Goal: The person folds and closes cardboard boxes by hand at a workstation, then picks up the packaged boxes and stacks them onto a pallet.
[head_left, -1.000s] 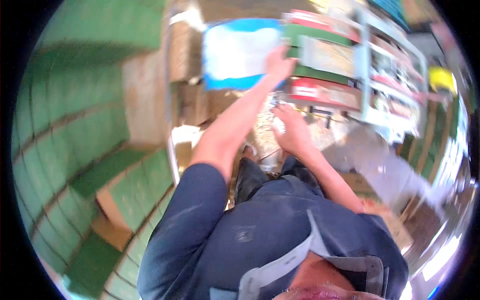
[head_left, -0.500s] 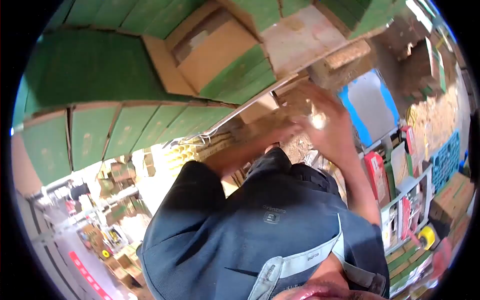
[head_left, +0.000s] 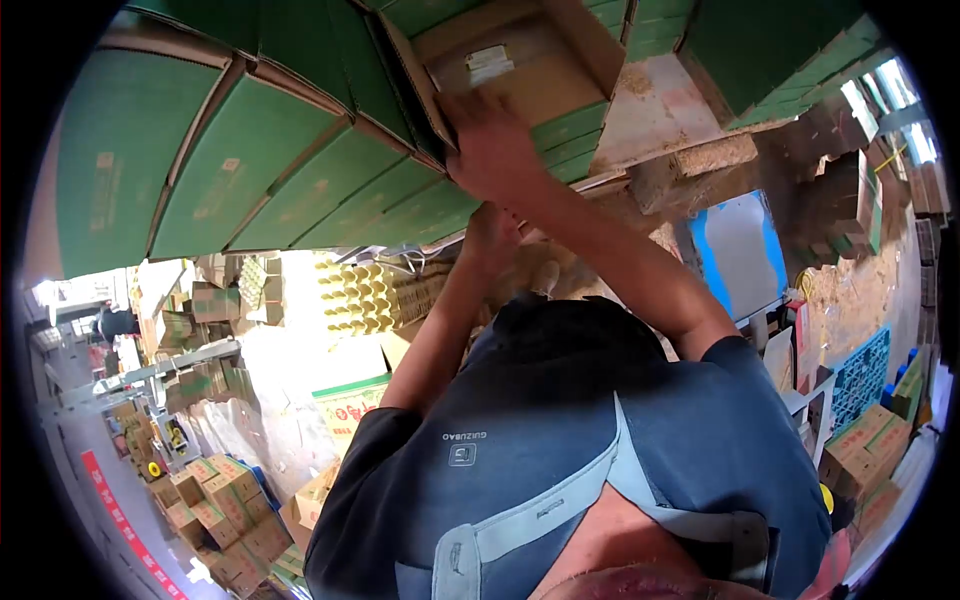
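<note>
My right hand reaches up to the near corner of an open cardboard carton. Its fingers lie on the carton's brown inner wall, and the palm presses round the corner. A pale label shows on the brown surface inside. Lower down, my left hand is raised close to the lower edge of the green carton row, beneath my right wrist. Its fingers are partly hidden, so I cannot tell what they touch. A row of green cartons stands to the left, with a dark gap beside the open carton.
Yellow egg-tray-like stacks stand below the cartons on the left. A grey panel with blue edges lies at the right, near a blue plastic pallet. Stacked brown boxes fill the lower left. Wood-coloured debris covers part of the floor.
Both hands were together, low and blurred, over the floor to the right. My right hand has risen to the open carton, my left to the row's lower edge. The view has shifted.
</note>
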The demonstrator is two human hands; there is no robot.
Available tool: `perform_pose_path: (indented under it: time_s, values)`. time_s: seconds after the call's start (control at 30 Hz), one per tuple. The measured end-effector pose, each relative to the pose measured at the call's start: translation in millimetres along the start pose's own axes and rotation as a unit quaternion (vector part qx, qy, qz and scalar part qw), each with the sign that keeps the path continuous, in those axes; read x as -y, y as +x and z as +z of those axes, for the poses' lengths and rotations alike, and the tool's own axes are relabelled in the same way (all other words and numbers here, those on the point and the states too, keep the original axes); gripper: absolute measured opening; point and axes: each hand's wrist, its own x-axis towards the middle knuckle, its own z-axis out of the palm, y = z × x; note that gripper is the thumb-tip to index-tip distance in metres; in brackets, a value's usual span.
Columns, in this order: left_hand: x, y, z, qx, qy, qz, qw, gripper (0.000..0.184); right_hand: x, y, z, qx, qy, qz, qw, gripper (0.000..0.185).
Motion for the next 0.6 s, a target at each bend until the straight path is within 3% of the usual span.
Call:
perform_pose_path:
  time_s: [0.03, 0.07, 0.1, 0.13, 0.17, 0.2, 0.23, 0.27, 0.3, 0.33, 0.37, 0.4, 0.43, 0.6]
  values:
    - [-3.9, -0.8, -4.1, 0.017, 0.041, 0.010, 0.999, 0.050, 0.7, 9.2, 5.6, 0.087, -0.023, 0.042, 0.995, 0.044]
    - [-8.0, -2.4, -6.2, 0.051, -0.221, -0.044, 0.973, 0.051, 1.0, 12.6, 6.4, 0.171, -0.045, 0.087, 0.980, 0.039]
    - [-19.4, -0.6, -7.4, 0.084, -0.464, -0.097, 0.876, 0.052, 2.5, 16.6, -2.3, 0.162, -0.047, 0.091, 0.981, 0.039]
    - [-31.5, 1.4, -6.6, 0.109, -0.673, -0.149, 0.716, 0.053, 7.3, 22.9, -18.7, 0.150, -0.009, 0.132, 0.980, 0.035]
    - [-41.5, 3.4, -2.5, 0.123, -0.835, -0.192, 0.501, 0.054, 11.7, 27.5, -36.4, 0.140, 0.028, 0.170, 0.975, 0.031]
    - [-46.2, 1.6, 3.5, 0.122, -0.895, -0.206, 0.377, 0.054, 16.2, 27.3, -58.3, 0.138, 0.025, 0.173, 0.975, 0.031]
    - [-51.0, -0.2, 9.6, 0.119, -0.935, -0.224, 0.246, 0.055, 21.9, 19.7, -86.7, 0.055, 0.076, 0.168, 0.981, 0.027]
    - [-54.3, -3.3, 14.6, 0.133, -0.853, -0.173, 0.474, 0.053, 28.2, 11.6, -119.1, -0.032, 0.126, 0.163, 0.978, 0.028]
    - [-58.1, -3.3, 19.9, 0.145, -0.717, -0.110, 0.673, 0.051, 38.3, 2.5, -161.8, -0.028, 0.186, 0.223, 0.957, 0.027]
    - [-61.5, -1.4, 26.2, 0.149, -0.538, -0.033, 0.829, 0.049, 37.1, -15.7, -199.2, -0.041, 0.153, 0.174, 0.972, 0.024]
    - [-66.7, -1.2, 35.3, 0.145, -0.464, -0.016, 0.874, 0.048, 35.8, -33.7, -236.7, -0.056, 0.117, 0.125, 0.984, 0.023]
    - [-69.1, -0.4, 50.9, 0.146, -0.462, -0.032, 0.874, 0.046, 46.9, -57.2, -262.2, -0.078, 0.198, 0.189, 0.959, 0.024]
    - [-68.3, 4.2, 68.3, 0.155, -0.471, -0.055, 0.866, 0.045, 58.2, -81.0, -287.7, -0.112, 0.278, 0.248, 0.921, 0.027]
    - [-36.6, 16.8, 188.8, 0.239, -0.513, -0.153, 0.810, 0.037, 42.1, -195.8, -369.7, -0.265, 0.286, 0.268, 0.881, 0.037]
